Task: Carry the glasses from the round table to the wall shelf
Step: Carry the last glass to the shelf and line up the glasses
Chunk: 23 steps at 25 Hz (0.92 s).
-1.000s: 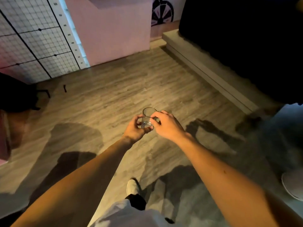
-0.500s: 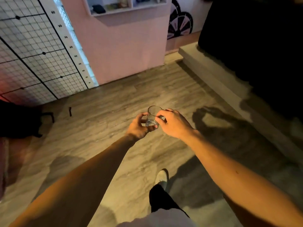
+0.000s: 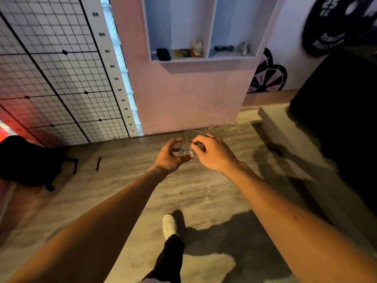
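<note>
A small clear drinking glass (image 3: 187,149) is held out in front of me between both hands, above the wooden floor. My left hand (image 3: 169,158) cups its base and left side. My right hand (image 3: 216,153) pinches its rim and right side. The wall shelf (image 3: 204,58), a white two-compartment niche in the pink wall, is straight ahead and above the hands. Its compartments hold a few small objects: a dark block, a pale figurine, dark eyewear. The round table is out of view.
A wire grid panel with a height scale (image 3: 61,78) stands at left. A black chair (image 3: 26,160) sits at the far left. A grey step (image 3: 285,127) and a large black mass (image 3: 342,111) flank the right. My white shoe (image 3: 169,225) is on the floor.
I have walked toward the pink wall; the shelf, barely visible before, now fills the upper middle. Both hands keep hold of the glass.
</note>
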Tool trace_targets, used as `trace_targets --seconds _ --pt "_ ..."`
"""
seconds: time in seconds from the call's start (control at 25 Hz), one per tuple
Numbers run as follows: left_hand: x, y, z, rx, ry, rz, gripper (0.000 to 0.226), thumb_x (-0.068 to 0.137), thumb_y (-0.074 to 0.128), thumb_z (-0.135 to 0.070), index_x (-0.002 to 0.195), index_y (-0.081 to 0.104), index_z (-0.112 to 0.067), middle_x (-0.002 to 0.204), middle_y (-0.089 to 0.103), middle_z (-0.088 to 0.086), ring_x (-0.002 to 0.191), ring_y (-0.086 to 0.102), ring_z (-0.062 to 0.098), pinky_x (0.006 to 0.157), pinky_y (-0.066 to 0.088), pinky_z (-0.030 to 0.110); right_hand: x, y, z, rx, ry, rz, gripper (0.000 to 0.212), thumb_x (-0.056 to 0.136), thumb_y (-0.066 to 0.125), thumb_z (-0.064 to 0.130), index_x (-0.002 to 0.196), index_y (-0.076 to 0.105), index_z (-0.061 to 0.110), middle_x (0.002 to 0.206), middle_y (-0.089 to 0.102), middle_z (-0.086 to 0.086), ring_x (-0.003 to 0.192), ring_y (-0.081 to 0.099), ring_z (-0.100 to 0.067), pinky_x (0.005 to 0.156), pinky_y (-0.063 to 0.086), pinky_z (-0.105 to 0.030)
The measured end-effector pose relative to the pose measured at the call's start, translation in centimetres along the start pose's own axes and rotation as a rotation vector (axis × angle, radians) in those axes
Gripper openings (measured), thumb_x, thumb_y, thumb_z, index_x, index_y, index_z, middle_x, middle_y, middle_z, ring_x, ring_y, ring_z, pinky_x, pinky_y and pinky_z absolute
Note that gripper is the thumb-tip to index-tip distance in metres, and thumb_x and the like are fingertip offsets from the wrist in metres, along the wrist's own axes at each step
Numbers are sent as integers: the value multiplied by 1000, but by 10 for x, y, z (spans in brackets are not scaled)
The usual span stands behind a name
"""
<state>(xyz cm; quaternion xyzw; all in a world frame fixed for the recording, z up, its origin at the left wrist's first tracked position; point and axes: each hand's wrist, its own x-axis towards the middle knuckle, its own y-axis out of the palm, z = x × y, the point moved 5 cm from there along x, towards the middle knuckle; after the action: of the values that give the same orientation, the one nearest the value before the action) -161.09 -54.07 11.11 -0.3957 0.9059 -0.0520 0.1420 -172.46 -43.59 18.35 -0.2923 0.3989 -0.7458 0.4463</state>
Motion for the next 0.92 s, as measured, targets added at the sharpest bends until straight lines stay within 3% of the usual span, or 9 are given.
trace_targets --seconds 0.16,0.32,0.44,0.56,0.68,0.92 --pt "118 -20 -51 4 91 -12 64 69 86 -16 124 54 -25 113 67 11 105 65 31 76 56 35 126 -26 -11 -29 -78 -59 25 94 57 32 112 65 17 104 63 -12 87 62 -31 78 53 -39" --pt "236 -43 -124 -3 160 8 63 71 84 -15 125 54 -29 116 64 9 102 63 27 68 52 28 253 -67 -19 -26 -80 -90 25 94 56 33 114 63 22 110 64 -9 91 63 -27 83 54 -42" --pt "304 -58 -179 50 243 -11 60 73 83 -22 123 53 -34 118 61 3 102 61 24 71 52 30 328 -106 -17 -20 -126 -151 24 94 56 34 114 63 23 113 64 -7 92 63 -25 83 54 -42" --pt "373 -73 -240 101 338 -94 60 73 83 -25 125 52 -30 121 60 1 107 62 26 87 55 41 410 -149 -16 -27 -173 -207 23 95 56 35 114 63 23 115 63 -5 95 62 -24 82 55 -40" --pt "432 -89 -303 88 440 -193 64 74 83 -22 129 52 -23 126 60 5 113 60 24 95 54 41 489 -193 -12 -8 -285 -245 22 96 56 33 114 63 22 111 63 -7 94 63 -22 83 55 -37" --pt "532 -115 -418 153 604 -417 70 67 85 -37 128 53 -23 114 60 -2 98 61 11 74 49 19 622 -288 -3 -17 -533 -344 24 96 56 31 112 65 17 111 65 -9 97 61 -21 88 53 -37"
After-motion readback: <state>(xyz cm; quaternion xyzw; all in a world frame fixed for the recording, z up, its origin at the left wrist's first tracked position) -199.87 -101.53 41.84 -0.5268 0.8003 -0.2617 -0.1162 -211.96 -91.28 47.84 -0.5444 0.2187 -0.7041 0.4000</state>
